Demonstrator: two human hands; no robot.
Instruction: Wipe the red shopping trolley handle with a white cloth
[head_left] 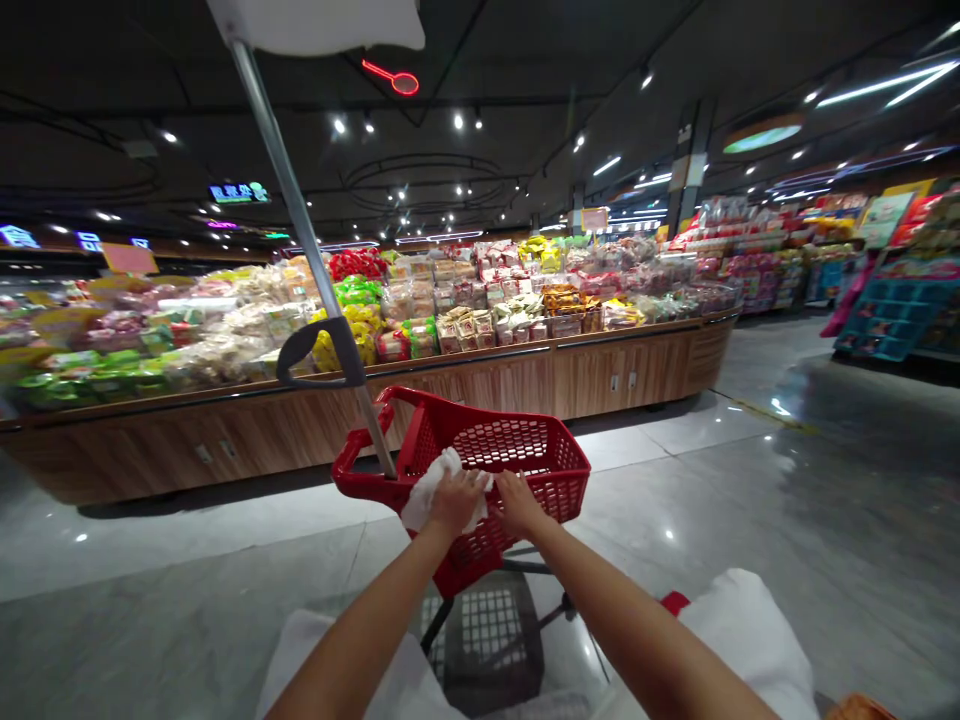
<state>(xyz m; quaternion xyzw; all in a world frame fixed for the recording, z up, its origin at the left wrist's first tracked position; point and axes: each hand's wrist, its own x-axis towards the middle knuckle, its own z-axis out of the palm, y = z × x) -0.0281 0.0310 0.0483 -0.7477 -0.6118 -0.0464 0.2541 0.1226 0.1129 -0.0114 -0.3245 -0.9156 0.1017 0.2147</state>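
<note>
A red plastic shopping cart [551, 430] with perforated walls stands before me. My left hand [455, 502] presses a crumpled white cloth [429, 488] onto its near rim, fingers curled over the cloth. Beside it, my right hand [520, 507] grips the same rim, its fingertips near the cloth's edge; the thumb side is partly hidden. A metal pole [289, 190] rises tilted from the cart's handle end. It carries a grey loop handle [352, 352] and a white flat piece [330, 22] at its top, cut off by the frame.
Behind the cart runs a long wood-panelled display counter [480, 390] heaped with packaged food. Further shelves of goods [757, 260] and a blue display rack [892, 310] stand at right. The grey tiled floor [720, 500] is shiny. White fabric [750, 640] covers my legs.
</note>
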